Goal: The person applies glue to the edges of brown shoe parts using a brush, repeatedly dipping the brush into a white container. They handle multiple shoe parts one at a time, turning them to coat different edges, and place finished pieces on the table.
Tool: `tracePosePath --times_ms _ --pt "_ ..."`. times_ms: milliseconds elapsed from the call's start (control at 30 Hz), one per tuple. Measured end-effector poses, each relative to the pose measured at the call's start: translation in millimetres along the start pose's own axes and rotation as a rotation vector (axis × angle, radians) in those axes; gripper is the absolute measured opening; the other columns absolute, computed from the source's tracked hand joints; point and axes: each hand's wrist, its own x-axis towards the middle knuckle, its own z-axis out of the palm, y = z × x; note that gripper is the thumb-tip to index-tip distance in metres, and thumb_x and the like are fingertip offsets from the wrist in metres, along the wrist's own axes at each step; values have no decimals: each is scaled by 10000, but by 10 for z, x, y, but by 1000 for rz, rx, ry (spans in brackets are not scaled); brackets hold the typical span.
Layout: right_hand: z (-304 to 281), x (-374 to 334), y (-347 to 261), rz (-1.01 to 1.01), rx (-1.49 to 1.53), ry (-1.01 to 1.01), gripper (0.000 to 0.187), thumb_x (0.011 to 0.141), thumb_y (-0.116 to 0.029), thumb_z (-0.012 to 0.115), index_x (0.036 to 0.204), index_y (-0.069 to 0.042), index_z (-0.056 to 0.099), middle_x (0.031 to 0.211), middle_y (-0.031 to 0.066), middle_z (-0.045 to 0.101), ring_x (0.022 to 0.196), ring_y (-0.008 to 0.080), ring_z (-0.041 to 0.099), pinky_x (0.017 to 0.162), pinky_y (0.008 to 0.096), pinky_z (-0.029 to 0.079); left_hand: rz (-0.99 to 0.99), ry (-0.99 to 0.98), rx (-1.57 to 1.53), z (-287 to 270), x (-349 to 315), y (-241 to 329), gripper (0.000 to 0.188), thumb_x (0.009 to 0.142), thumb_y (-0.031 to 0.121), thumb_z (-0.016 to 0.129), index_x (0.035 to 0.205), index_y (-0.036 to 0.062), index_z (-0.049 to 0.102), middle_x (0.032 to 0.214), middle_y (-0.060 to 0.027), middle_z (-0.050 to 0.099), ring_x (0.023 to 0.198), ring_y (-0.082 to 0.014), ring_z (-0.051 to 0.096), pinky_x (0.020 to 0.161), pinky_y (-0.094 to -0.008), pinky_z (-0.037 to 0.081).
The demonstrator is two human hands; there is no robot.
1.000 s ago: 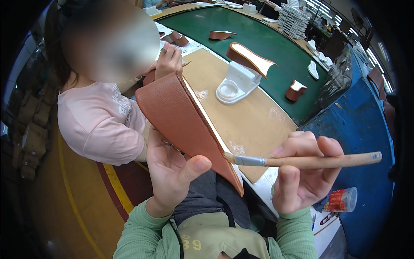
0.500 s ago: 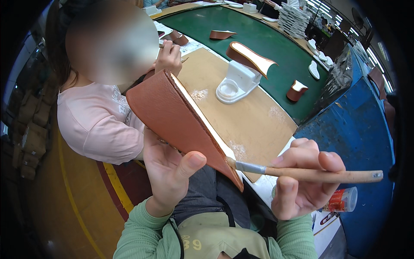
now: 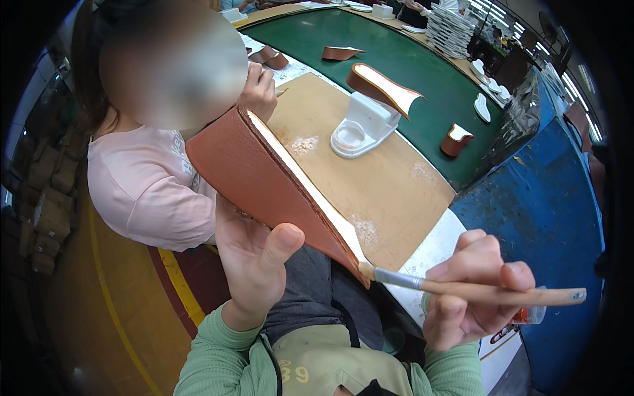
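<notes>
My left hand (image 3: 257, 264) holds a large brown leather piece (image 3: 264, 185) from below, thumb pressed on its outer face, tilted with its pale edge facing right. My right hand (image 3: 472, 290) grips a wooden-handled brush (image 3: 475, 290). The brush tip touches the near lower corner of the leather's pale edge. Both forearms wear green sleeves.
A person in a pink top (image 3: 142, 185) sits close on my left, one hand raised behind the leather. On the tan board (image 3: 389, 185) stands a white holder (image 3: 363, 122) with a brown leather piece on it. Beyond lie a green belt (image 3: 422, 72) with small pieces, a blue machine side (image 3: 541, 211), and a small bottle (image 3: 528, 315).
The leather piece has risen and come closer. My right hand dropped and the brush tip slid down to the leather's near lower corner.
</notes>
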Motion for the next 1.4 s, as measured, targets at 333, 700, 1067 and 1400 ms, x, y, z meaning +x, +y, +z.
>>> tracePosePath --times_ms 333,700,1067,1400 --pt "57 71 113 -74 38 -10 532 762 -31 669 1176 -78 338 743 158 634 579 161 556 580 308 348 -22 24 -30 62 -37 -6 742 736 147 728 1288 -17 259 1161 -89 438 1054 -148 459 923 -299 377" --pt "6 -56 64 -75 -138 -72 541 829 -208 621 1251 -168 284 731 66 611 590 148 438 608 325 314 -37 58 -26 45 -18 -64 740 762 163 707 1289 -38 227 1143 -99 425 1053 -153 447 931 -303 360" --pt "-51 -134 29 -114 -93 -36 621 687 -49 740 1159 -154 350 769 119 646 501 135 437 506 282 275 -153 49 -121 49 9 -48 689 812 157 657 1307 16 200 1147 -109 422 1044 -181 501 860 -329 463" --pt "-52 -25 103 -136 -93 -11 530 742 -86 708 1123 -144 345 804 115 648 557 147 476 547 300 322 -216 -10 -161 97 15 -48 590 831 121 623 1273 38 240 1150 -105 443 1039 -193 527 866 -353 480"
